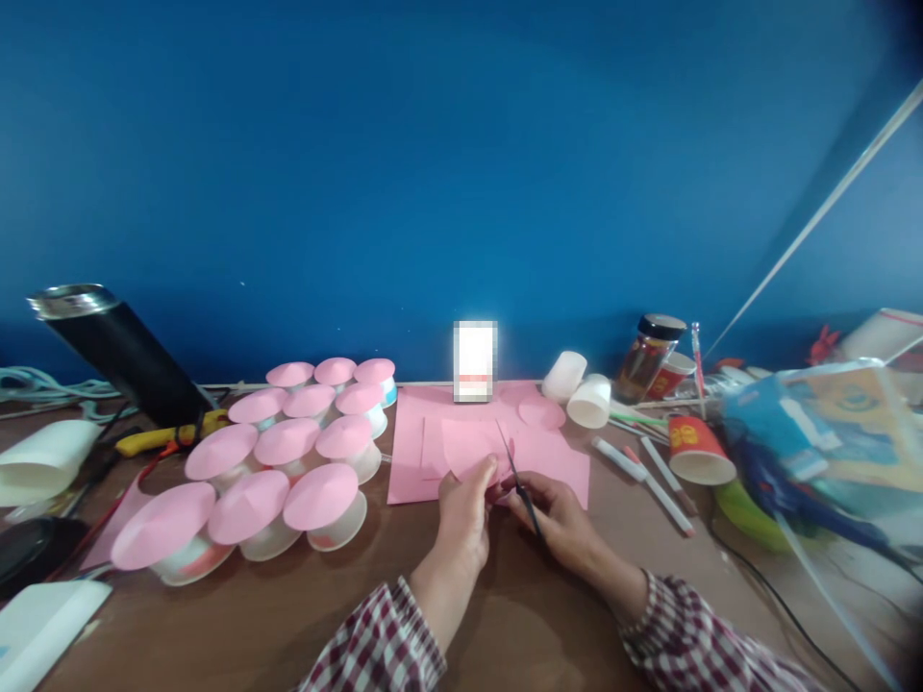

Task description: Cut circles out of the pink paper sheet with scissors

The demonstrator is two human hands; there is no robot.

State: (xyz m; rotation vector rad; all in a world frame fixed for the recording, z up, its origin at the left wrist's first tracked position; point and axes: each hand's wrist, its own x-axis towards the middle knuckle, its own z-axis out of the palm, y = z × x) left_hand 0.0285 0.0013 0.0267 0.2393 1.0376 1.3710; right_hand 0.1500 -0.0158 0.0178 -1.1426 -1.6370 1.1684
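My left hand (466, 511) pinches a piece of pink paper (468, 444) by its near edge, thumb on top. In my right hand (559, 524) is a pair of scissors (525, 495), its blades pointing up and to the left against the right side of that paper. Whether the blades are parted is hard to make out. Beneath the hands lie larger pink sheets (408, 485), and a pink paper disc (542, 413) rests on them. To the left, several upturned paper cups (338, 522) stand in rows under shallow pink paper cones (321, 495).
A black flask (130, 356) leans at the left near a yellow-handled tool (155, 437). White cups (589, 402), a dark-lidded jar (651, 358), white markers (667, 485) and a red cup (699, 450) lie to the right. A bright phone-like object (476, 360) stands before the blue wall.
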